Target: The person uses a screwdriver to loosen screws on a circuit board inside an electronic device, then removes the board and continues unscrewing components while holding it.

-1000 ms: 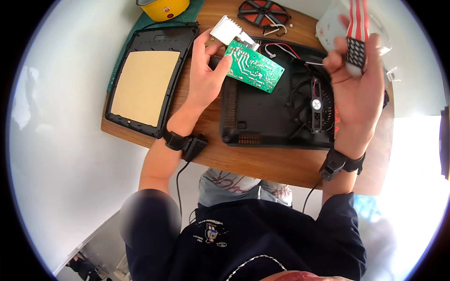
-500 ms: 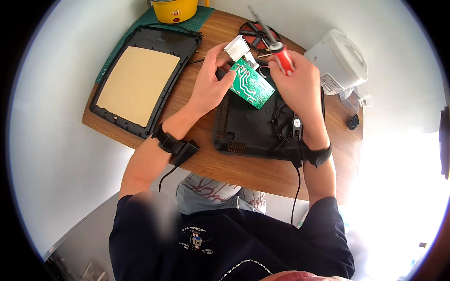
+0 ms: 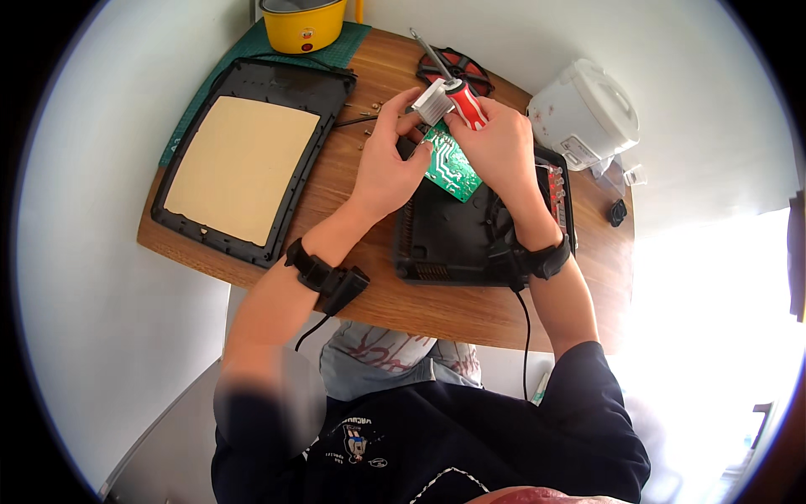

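Note:
My left hand is closed around the left edge of a green circuit board, tilted with its soldered side up. A white finned heat sink stands at the board's far end, beside my left fingertips. In my right hand is a screwdriver with a red and white handle, its metal shaft pointing up and away to the left. My right fingers touch or come close to the board's far right edge; the exact contact is hidden. Under both hands lies a black plastic housing with vent slots.
At left lies a black-framed panel with a beige sheet, partly on a green cutting mat. A yellow pot, a black-and-red round part and a white rice cooker stand behind. Small screws and a black knob lie on the table.
My right hand has moved left with the screwdriver, up to the board and heat sink. A red-and-white part on the housing's right side is now uncovered. The view has shifted slightly.

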The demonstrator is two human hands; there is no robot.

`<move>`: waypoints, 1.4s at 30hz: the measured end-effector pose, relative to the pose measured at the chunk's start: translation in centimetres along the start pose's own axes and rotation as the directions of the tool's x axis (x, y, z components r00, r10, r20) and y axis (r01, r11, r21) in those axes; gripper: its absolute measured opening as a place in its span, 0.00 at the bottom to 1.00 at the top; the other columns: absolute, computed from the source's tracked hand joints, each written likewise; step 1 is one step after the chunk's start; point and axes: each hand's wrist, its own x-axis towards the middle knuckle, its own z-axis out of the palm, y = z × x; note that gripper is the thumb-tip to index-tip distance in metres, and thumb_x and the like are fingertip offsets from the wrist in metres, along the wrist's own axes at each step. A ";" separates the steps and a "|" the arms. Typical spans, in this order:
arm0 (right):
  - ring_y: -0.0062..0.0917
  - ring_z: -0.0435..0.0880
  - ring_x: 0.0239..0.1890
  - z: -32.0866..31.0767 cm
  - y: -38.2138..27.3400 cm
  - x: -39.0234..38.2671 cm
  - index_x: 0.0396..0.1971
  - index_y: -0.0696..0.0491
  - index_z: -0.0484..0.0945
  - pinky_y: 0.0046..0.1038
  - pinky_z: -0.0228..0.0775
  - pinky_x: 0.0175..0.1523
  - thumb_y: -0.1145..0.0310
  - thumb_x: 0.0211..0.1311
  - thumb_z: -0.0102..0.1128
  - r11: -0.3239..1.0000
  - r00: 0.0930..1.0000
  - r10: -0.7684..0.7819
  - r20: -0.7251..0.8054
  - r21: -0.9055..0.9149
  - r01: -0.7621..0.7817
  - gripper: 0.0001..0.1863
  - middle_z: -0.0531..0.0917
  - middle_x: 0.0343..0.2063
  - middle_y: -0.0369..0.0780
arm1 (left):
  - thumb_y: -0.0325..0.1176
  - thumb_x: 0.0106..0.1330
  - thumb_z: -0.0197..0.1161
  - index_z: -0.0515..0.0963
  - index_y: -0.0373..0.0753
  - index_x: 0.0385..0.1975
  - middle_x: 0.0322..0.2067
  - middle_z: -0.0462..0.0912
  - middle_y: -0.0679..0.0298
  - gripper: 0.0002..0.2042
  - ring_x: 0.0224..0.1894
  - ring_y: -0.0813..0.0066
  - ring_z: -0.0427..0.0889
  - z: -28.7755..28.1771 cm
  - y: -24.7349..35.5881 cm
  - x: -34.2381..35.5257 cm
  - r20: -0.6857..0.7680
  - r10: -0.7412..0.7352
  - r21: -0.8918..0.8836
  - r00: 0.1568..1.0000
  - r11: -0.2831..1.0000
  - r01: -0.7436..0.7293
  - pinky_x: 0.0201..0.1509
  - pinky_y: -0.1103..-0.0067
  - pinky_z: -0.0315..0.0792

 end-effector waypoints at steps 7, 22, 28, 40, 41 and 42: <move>0.49 0.84 0.32 0.9 0.1 -0.5 0.28 0.59 0.82 0.41 0.76 0.39 0.63 0.58 0.69 0.997 0.994 -0.049 -0.099 -0.059 0.043 0.13 0.84 0.25 0.50 | 0.20 0.63 0.62 0.61 0.38 0.71 0.54 0.84 0.53 0.34 0.43 0.73 0.79 0.2 0.0 0.1 -0.033 0.030 0.028 0.999 0.999 -0.029 0.52 0.75 0.74; 0.43 0.85 0.34 1.2 0.2 -0.8 0.33 0.57 0.83 0.39 0.78 0.40 0.72 0.53 0.69 0.938 0.938 -0.318 -0.138 -0.189 0.290 0.08 0.84 0.32 0.43 | 0.23 0.62 0.62 0.60 0.38 0.70 0.52 0.85 0.49 0.34 0.42 0.64 0.84 0.0 0.1 0.1 -0.043 0.071 0.172 0.997 0.983 -0.063 0.47 0.70 0.77; 0.40 0.85 0.34 1.3 1.0 -1.4 0.36 0.56 0.85 0.36 0.79 0.40 0.71 0.52 0.72 0.923 0.911 -0.379 -0.163 -0.138 0.359 0.11 0.84 0.32 0.41 | 0.22 0.65 0.63 0.58 0.34 0.71 0.49 0.84 0.54 0.33 0.44 0.73 0.79 -0.3 0.1 0.2 -0.051 -0.016 0.156 0.999 0.987 0.024 0.54 0.75 0.74; 0.13 0.77 0.26 0.0 1.7 -4.1 0.35 0.58 0.87 0.24 0.72 0.35 0.64 0.60 0.73 0.911 0.994 0.112 0.016 0.399 -0.109 0.12 0.85 0.24 0.35 | 0.24 0.66 0.62 0.62 0.32 0.67 0.55 0.84 0.53 0.29 0.48 0.69 0.82 -1.0 -1.6 1.0 -0.121 -0.061 0.260 0.991 0.961 0.091 0.56 0.74 0.74; 0.12 0.76 0.27 -0.1 1.7 -4.3 0.35 0.58 0.87 0.22 0.71 0.35 0.64 0.61 0.72 0.903 0.991 0.129 0.036 0.408 -0.133 0.12 0.84 0.24 0.33 | 0.24 0.66 0.63 0.62 0.32 0.68 0.56 0.83 0.54 0.30 0.51 0.72 0.81 -1.1 -1.6 1.0 -0.117 -0.098 0.267 0.988 0.956 0.126 0.58 0.76 0.73; 0.11 0.75 0.27 -0.2 1.8 -4.5 0.35 0.58 0.87 0.22 0.70 0.35 0.64 0.61 0.72 0.897 0.989 0.140 0.043 0.418 -0.145 0.12 0.83 0.24 0.33 | 0.24 0.67 0.63 0.62 0.33 0.69 0.56 0.83 0.55 0.30 0.51 0.73 0.80 -1.2 -1.7 1.1 -0.117 -0.124 0.201 0.985 0.969 0.145 0.58 0.76 0.72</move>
